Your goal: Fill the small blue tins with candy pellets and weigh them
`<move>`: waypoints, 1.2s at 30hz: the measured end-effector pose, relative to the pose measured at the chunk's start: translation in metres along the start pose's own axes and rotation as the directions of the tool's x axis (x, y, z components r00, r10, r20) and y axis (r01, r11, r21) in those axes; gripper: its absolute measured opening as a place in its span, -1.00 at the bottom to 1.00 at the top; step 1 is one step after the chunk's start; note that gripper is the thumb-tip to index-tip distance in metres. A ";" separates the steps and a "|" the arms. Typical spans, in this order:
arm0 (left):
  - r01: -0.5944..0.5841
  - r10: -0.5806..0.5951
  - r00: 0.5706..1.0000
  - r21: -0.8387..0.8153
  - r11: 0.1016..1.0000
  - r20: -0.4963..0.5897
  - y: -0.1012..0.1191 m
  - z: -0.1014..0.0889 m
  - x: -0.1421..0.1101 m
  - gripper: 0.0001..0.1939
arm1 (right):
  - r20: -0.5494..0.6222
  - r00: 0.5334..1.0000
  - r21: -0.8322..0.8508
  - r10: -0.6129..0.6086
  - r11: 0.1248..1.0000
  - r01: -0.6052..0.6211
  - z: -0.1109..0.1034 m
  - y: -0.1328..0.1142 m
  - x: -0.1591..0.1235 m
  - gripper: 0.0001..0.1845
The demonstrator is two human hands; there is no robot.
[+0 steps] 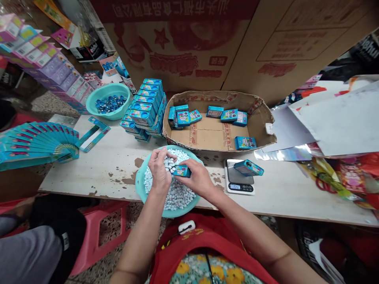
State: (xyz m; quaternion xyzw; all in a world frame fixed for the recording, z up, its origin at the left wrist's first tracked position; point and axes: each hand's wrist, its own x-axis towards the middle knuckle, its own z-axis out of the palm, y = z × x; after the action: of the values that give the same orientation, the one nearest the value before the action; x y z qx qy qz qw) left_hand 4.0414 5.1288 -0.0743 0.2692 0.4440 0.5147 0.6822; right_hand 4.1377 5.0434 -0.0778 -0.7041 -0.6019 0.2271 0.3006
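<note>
Above a teal basin [139,183] heaped with small pale candies [180,197], both hands are close together. My left hand [159,169] is cupped, its fingers curled round a small heap of white candies [169,162] beside the end of a box. A small blue candy box [181,170] is gripped between the thumb and fingers of my right hand [199,178]. Whether the box's end flap is open cannot be made out. To the right, another blue candy box [249,167] lies tilted on a digital scale [240,187] with a lit display.
A low cardboard tray [204,136] holds several blue boxes behind the basin. Left of it stand stacked blue boxes [145,106] and a teal bowl [91,103] of blue-wrapped pieces. Fanned flat cartons [38,144] lie far left. White sheets [343,118] cover the right side. A seated person's leg [56,236] is at lower left.
</note>
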 end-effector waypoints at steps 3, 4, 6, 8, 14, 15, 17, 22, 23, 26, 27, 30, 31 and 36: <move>-0.018 0.018 1.000 0.008 1.000 0.007 -0.001 0.004 0.001 -0.73 | -0.024 0.999 0.024 0.041 0.999 -0.041 -0.003 0.003 0.003 -0.63; -0.020 0.020 1.000 0.017 1.000 0.011 -0.001 0.005 0.001 -0.72 | -0.029 0.999 0.014 0.041 0.999 -0.040 -0.004 0.004 0.003 -0.63; -0.020 0.020 1.000 0.039 0.999 0.012 -0.003 0.007 0.001 -0.69 | -0.032 0.999 -0.003 0.028 1.000 -0.029 -0.005 0.005 0.004 -0.63; -0.016 0.015 1.000 0.045 0.999 0.019 -0.005 0.008 0.001 -0.69 | -0.025 1.000 -0.006 0.011 1.000 -0.011 -0.005 0.006 0.003 -0.63; -0.130 0.124 0.990 0.098 0.987 0.063 -0.009 0.009 0.001 -0.70 | -0.048 0.998 0.002 0.042 0.999 -0.042 -0.003 0.010 0.002 -0.61; -0.123 0.117 0.991 0.099 0.987 0.066 -0.009 0.009 0.001 -0.67 | -0.047 0.998 0.005 0.043 0.999 -0.043 -0.003 0.011 0.002 -0.61; -0.116 0.109 0.991 0.089 0.989 0.071 -0.010 0.008 0.000 -0.65 | -0.056 0.997 0.014 0.055 0.998 -0.054 -0.002 0.011 0.002 -0.61; -0.100 0.096 0.994 0.074 0.992 0.049 -0.006 0.007 -0.003 -0.65 | -0.076 0.996 0.032 0.052 0.998 -0.050 -0.006 0.006 0.000 -0.63; -0.103 0.100 0.994 0.071 0.992 0.047 -0.004 0.007 -0.004 -0.65 | -0.081 0.996 0.042 0.043 0.998 -0.040 -0.008 0.003 -0.001 -0.63; -0.166 0.159 0.983 0.082 0.983 0.086 -0.003 0.008 -0.007 -0.68 | -0.118 0.993 0.067 0.028 0.998 -0.021 -0.011 -0.001 -0.003 -0.63; -0.176 0.167 0.981 0.087 0.980 0.100 -0.004 0.009 -0.008 -0.68 | -0.123 0.992 0.073 0.031 0.997 -0.022 -0.011 -0.001 -0.004 -0.63; -0.145 0.136 0.985 0.072 0.987 0.107 -0.010 0.011 -0.010 -0.67 | -0.112 0.992 0.106 0.054 0.993 -0.042 -0.004 0.005 -0.003 -0.65; -0.125 0.119 0.987 0.050 0.991 0.108 -0.011 0.012 -0.011 -0.67 | -0.111 0.992 0.121 0.063 0.991 -0.049 -0.001 0.007 -0.003 -0.65; -0.092 0.098 0.960 -0.036 0.995 0.262 0.001 0.014 -0.018 -0.74 | -0.151 0.986 0.225 0.068 0.974 -0.033 -0.004 0.009 -0.005 -0.62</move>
State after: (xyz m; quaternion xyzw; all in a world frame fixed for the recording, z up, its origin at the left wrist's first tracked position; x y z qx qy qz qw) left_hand 4.0521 5.1132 -0.0609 0.3484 0.3299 0.5116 0.7128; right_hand 4.1463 5.0368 -0.0810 -0.6970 -0.5289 0.2442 0.4180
